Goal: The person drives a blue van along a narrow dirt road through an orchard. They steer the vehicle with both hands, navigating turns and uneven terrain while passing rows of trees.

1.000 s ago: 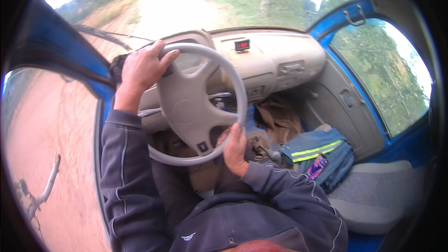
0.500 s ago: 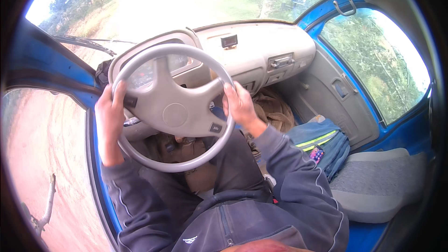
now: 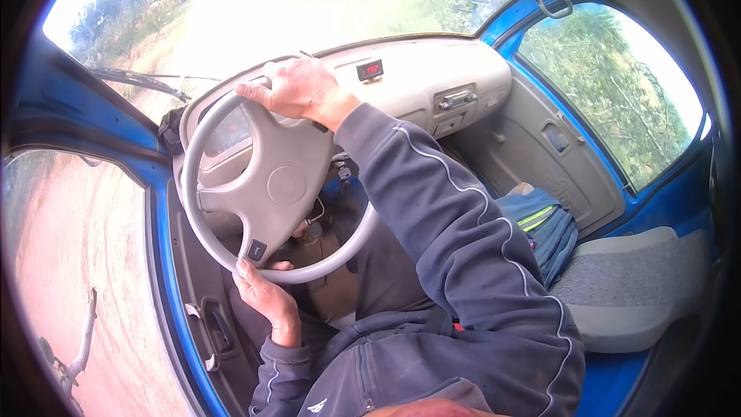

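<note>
A grey steering wheel (image 3: 287, 184) stands in front of me, turned so that one spoke points down toward its lower rim. My right hand (image 3: 297, 86) is closed over the top of the rim, the forearm reaching across the wheel's right side. Low on the rim, my left hand (image 3: 266, 293) grips from below; its thumb lies near a small dark button pad (image 3: 256, 250) on the spoke. Behind the wheel the instrument panel (image 3: 228, 139) is partly covered by the rim and spokes.
A pale dashboard (image 3: 417, 62) carries a small red-lit display (image 3: 370, 70). To the right are a grey seat (image 3: 625, 286), a blue cloth item with a yellow-green stripe (image 3: 552, 235) and the passenger door (image 3: 540, 154). Outside, a dirt track (image 3: 85, 239) runs past bushes.
The wheel has turned counterclockwise. My right hand went from its right side up to the top, and my left hand from the left side down to the lower rim. The display now shows red.
</note>
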Tool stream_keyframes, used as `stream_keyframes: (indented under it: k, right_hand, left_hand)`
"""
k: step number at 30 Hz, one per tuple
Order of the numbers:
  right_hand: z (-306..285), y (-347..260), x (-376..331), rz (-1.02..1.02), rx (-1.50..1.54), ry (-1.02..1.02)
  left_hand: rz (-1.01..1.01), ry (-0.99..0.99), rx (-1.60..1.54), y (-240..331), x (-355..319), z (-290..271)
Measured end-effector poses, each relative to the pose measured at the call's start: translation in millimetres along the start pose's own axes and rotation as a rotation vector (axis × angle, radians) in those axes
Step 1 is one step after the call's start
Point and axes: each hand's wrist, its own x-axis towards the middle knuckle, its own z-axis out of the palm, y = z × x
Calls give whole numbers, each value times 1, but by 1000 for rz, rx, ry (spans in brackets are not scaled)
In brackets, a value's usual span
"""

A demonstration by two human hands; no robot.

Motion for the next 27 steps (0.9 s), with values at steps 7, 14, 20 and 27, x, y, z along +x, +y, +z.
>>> stream_keyframes:
  k: [7,14,20,27]
  right_hand:
    - [-2,9,-9,29,103,-19]
    - [-14,26,-45,207,304,-56]
    - [-13,25,-42,240,243,-86]
    - [1,54,-56,281,390,12]
  left_hand:
    - [-3,20,76,16,16,-4]
    - [28,1,113,40,54,-7]
    - [49,-26,74,28,65,-15]
    - [34,-64,87,24,72,-8]
